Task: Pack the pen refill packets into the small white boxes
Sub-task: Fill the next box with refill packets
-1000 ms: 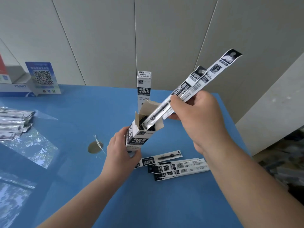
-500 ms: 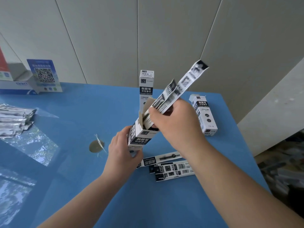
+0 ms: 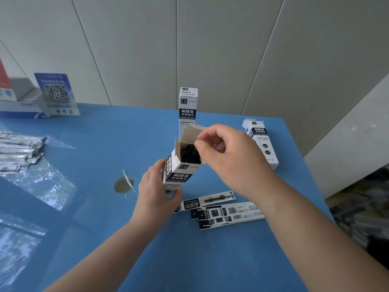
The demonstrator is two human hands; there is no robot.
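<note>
One box filling, more packets waiting

The left hand grips the small white cardboard box, open-topped and dark with refills; the right hand, fingers curled, seems to pinch its brown top flap. Below that grip, three flat printed refill packets remain unpacked on the blue desk. Beyond stand two closed boxes; a far carton reads "CHNT".

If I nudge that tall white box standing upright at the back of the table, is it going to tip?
Probably yes. The upright box stands on its small end, tall and narrow, so a push high up would likely topple it. It looks like thin card, so likely light and quick to slide on the glossy blue table. Pushing low, near its base, seems safer.
</note>
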